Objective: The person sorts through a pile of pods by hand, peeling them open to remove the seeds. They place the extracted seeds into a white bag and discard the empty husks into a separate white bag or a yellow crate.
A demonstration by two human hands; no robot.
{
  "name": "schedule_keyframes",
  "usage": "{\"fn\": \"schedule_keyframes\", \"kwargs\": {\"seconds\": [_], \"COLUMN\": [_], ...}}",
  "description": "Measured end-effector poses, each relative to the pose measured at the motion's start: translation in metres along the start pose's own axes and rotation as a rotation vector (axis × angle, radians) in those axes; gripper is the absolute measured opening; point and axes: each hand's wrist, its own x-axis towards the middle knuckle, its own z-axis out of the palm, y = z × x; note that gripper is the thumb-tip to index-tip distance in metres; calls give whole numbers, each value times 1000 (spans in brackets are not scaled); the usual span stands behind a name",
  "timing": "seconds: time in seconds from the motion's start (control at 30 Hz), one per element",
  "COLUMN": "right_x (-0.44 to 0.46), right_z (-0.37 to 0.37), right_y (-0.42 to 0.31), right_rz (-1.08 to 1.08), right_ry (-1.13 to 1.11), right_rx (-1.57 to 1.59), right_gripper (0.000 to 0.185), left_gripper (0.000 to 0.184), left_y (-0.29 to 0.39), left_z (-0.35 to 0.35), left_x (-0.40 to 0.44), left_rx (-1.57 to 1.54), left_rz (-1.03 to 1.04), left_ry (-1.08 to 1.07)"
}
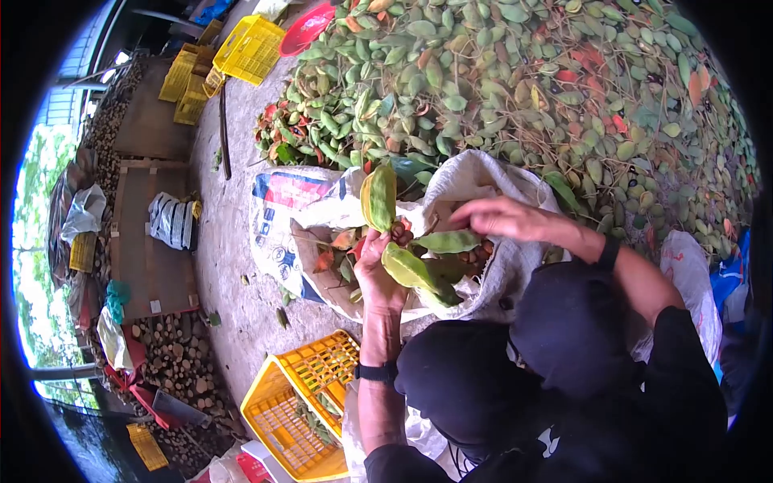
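Note:
My left hand is closed around the stem end of a cluster of large green pods. One upright green pod stands above the fingers, and another green pod hangs off to the right of them. Some brown, seed-like bits show at the middle of the cluster. Over the open white sack, my right hand is slightly blurred, its fingers stretched out and holding nothing I can see. Just below it, a further green pod points right. Inside the sack lie reddish and brown pieces.
A wide heap of green pods covers the floor ahead. Yellow crates and a red basin stand at the far left. Another yellow crate sits near my left forearm. Stacked logs line the left side.

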Motion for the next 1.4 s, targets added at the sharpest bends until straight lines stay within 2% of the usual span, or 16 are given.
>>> {"fn": "schedule_keyframes", "kwargs": {"seconds": [0.07,0.13,0.17,0.23,0.37,0.4,0.47,0.53,0.6,0.77,0.83,0.97,1.13,1.2,1.33,1.4], "right_x": [0,1,9,15,15,16,12,16,18,16,20,21,27,26,22,22], "right_z": [17,24,20,17,21,21,15,0,-11,-3,-1,13,6,-4,-1,3], "right_y": [-19,-21,0,17,18,21,30,80,114,88,90,70,70,87,88,86], "right_rz": [-337,-323,-142,-326,-485,-476,153,136,-197,-244,-497,-329,-42,-111,296,316], "right_ry": [-213,-198,-176,-118,-120,-120,-326,-358,-420,-425,-291,-74,-57,-63,-65,-11], "right_rx": [-536,-760,-618,-551,-748,-747,-630,-660,-850,-1057,-1169,-785,-761,-632,-116,-55], "right_gripper": [49,43,40,40,41,41,42,38,32,28,24,24,31,35,36,35], "left_gripper": [37,43,48,64,55,55,53,50,52,45,43,35,27,27,27,27], "left_y": [-12,-22,-21,-16,-32,-36,-44,-55,-71,-86,-89,-92,-101,-103,-103,-104], "left_z": [-17,-27,-15,-1,-19,-26,-32,-38,-54,-66,-72,-78,-65,-61,-63,-65], "left_x": [13,20,17,5,8,9,12,10,15,18,19,21,20,21,17,15], "left_rx": [105,182,334,813,892,886,1142,1130,1301,1453,1410,1170,941,938,887,953], "left_rz": [-46,-37,-17,-20,-270,-277,-166,-153,46,207,185,166,-2,-27,-142,-146], "left_ry": [34,126,123,34,-209,-210,-311,-312,-294,-251,-231,-186,62,34,20,-42]}}
